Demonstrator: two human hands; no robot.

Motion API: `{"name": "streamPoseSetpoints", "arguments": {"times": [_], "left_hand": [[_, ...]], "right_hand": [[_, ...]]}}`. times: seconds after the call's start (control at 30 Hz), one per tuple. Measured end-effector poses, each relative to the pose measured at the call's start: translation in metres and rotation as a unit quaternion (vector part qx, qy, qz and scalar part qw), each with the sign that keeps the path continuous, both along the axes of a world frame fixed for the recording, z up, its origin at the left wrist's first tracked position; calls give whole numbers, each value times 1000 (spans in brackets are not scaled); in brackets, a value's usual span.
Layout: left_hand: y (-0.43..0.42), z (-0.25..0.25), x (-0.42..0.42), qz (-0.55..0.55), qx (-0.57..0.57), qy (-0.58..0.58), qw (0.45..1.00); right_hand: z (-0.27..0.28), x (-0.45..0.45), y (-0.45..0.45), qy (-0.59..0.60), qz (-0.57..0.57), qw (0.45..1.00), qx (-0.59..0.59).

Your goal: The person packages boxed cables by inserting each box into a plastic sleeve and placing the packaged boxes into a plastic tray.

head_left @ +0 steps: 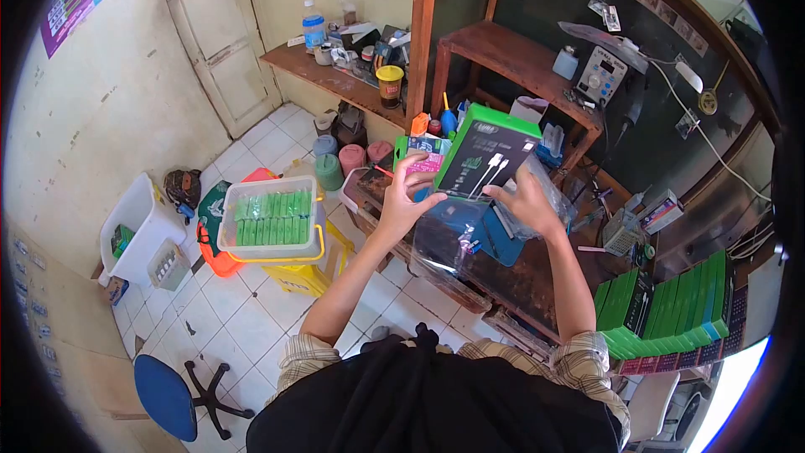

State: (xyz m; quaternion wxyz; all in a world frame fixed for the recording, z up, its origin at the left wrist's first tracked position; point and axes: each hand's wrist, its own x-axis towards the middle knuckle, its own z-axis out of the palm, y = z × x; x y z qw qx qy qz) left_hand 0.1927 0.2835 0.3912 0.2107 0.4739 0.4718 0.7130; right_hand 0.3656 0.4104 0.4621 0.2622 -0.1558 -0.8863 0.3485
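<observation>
A black and green box (482, 155) with a picture of white cables on its front is held up over the workbench, tilted. My left hand (409, 193) is at its lower left edge, thumb along the bottom and fingers curled at the side. At the lower right edge, my right hand (528, 197) grips the same box, thumb on its front face. Clear plastic wrap (440, 243) and a blue mat (501, 239) lie on the bench below.
Rows of green boxes (662, 310) stand at the bench's right end. To the left, a clear tub (314, 231) of green packets sits on a yellow crate. A soldering station (601, 75) is on the raised shelf (520, 59). A blue chair (165, 398) stands lower left.
</observation>
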Motion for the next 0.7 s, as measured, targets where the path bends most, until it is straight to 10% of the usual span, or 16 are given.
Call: {"name": "streamPoseSetpoints", "arguments": {"times": [0.53, 0.7], "left_hand": [[14, 2, -8, -67, 81, -96, 990], [5, 40, -24, -72, -68, 118, 988]], "right_hand": [[-20, -11, 0, 33, -12, 993, -116], [-16, -10, -4, 49, -24, 996, -66]]}}
